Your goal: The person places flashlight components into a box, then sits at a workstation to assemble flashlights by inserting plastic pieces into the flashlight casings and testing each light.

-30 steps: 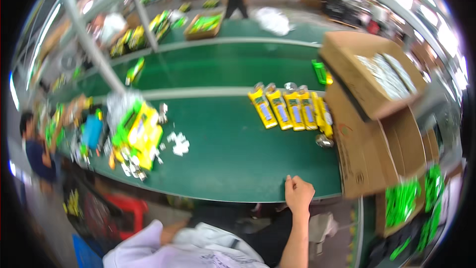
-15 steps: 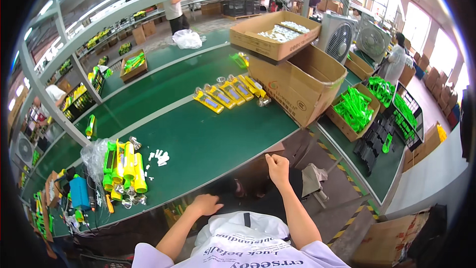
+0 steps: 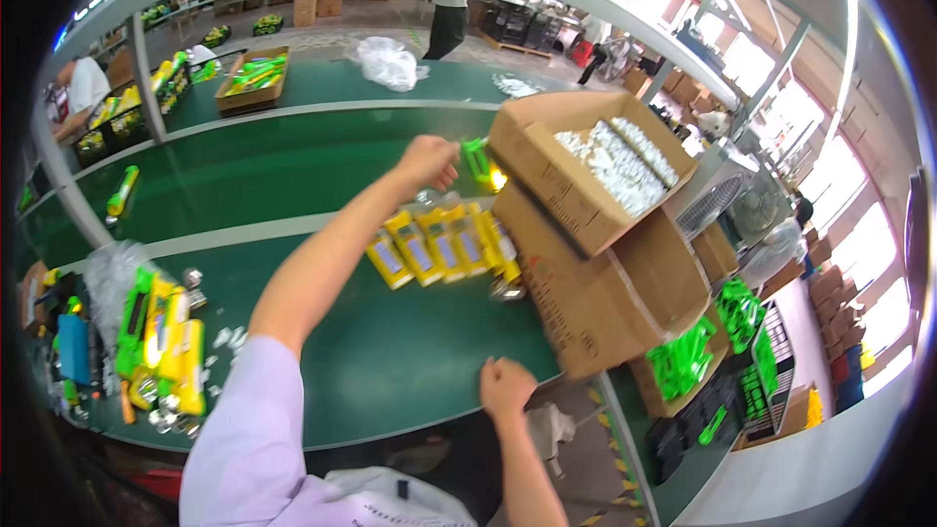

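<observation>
Right hand [image 3: 505,387] sits loosely curled at the near edge of the worktop [image 3: 390,351]; can't tell from here if anything's tucked inside that grip. Further in, there's a row of yellow flashlights [image 3: 444,248] lying side by side. They look like light, stiff plastic, probably kinda slick, so I'd hold them round the body and spare the shiny reflectors [image 3: 507,290], likely the fragile bit. Past those, the left hand [image 3: 429,164] is stretched out, fingers bent, grip narrow but contents unclear, just beside a green flashlight [image 3: 477,161] on the far green strip [image 3: 293,161]. Surface looks smooth, stacked cartons [image 3: 576,303] on the right. Way back, someone [image 3: 450,15] stands near a crumpled plastic bag [image 3: 387,63].
</observation>
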### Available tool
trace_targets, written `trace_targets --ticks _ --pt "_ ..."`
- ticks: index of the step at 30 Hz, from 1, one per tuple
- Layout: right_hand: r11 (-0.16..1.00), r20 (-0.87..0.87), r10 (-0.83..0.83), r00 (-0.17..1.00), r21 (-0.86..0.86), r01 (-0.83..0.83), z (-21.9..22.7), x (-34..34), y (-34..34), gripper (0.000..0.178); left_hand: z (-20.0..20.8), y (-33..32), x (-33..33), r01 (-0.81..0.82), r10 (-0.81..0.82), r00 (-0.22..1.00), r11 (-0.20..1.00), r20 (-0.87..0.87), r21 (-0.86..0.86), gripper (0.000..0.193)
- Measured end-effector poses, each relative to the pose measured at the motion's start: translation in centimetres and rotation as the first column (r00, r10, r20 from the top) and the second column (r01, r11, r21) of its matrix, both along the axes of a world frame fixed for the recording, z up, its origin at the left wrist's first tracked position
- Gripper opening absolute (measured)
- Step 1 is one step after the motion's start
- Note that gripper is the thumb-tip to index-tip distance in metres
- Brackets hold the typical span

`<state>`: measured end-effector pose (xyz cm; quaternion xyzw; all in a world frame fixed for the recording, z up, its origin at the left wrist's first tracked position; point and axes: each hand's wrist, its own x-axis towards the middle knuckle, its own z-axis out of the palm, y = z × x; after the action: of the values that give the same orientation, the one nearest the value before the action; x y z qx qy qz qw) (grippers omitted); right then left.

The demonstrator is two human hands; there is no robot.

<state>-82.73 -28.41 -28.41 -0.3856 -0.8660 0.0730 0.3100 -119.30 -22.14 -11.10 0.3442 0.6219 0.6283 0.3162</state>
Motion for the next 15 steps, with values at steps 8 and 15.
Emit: trace_targets --ticks 8,15 --pt "0.993 -0.21 0.037 0.977 -0.105 -0.06 -0.6 0.5 1.7 0.036 -6.6 18.6 -5.9 -0.071 0.011 0.979 0.953 -0.202 -0.294 0.061" --pt "0.997 -0.177 0.041 0.983 0.07 -0.029 -0.9 0.8 0.3 0.034 -0.9 23.5 -12.2 -0.031 0.008 0.947 0.997 -0.32 -0.067 0.072"
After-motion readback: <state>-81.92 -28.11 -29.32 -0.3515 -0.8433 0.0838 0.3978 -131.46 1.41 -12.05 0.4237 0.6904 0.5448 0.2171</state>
